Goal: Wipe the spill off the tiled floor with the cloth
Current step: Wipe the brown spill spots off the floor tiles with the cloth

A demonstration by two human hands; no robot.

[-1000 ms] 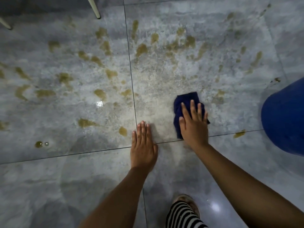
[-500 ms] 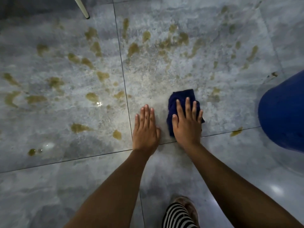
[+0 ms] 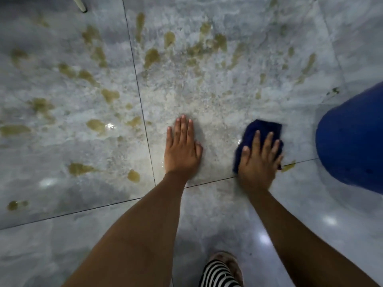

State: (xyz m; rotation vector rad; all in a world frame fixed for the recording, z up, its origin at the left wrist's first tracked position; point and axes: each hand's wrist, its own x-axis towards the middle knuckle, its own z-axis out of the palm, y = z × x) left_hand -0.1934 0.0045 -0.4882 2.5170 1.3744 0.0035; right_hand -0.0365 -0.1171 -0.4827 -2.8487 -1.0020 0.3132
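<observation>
Cloth [image 3: 264, 129]: dark blue, bunched, on the tiled floor [image 3: 217, 220] near the front edge of the wet tile, just beyond the cross grout line [image 3: 209, 182], between the left hand and the blue container [image 3: 352, 146].

Head view. Right hand [image 3: 258, 162] lay flat on the cloth, fingers straight and slightly spread, palm pressing down; nothing was pinched. Left hand [image 3: 182, 150] was flat on bare floor, fingers straight and close together, bracing the body. Spill [image 3: 152, 56]: yellow-brown blobs and a pale wet film fanned over the far and left tiles, mostly untouched. One small blob [image 3: 288, 166] sat on the grout line just beside the right hand.

Judgement on the stroke: keep the palm's weight over the cloth so it drags the liquid and does not skate over it. Overlap the passes, work outward toward the far blobs, and refold to a dry face once soaked (the film looked thin here, heavier farther off). The bracing hand stood in the wet patch and could slip.

Against half a second earlier: cloth and right hand had swept rightward, from just beside the left hand to well apart from it and near the container. The left hand had not shifted on its tile.
</observation>
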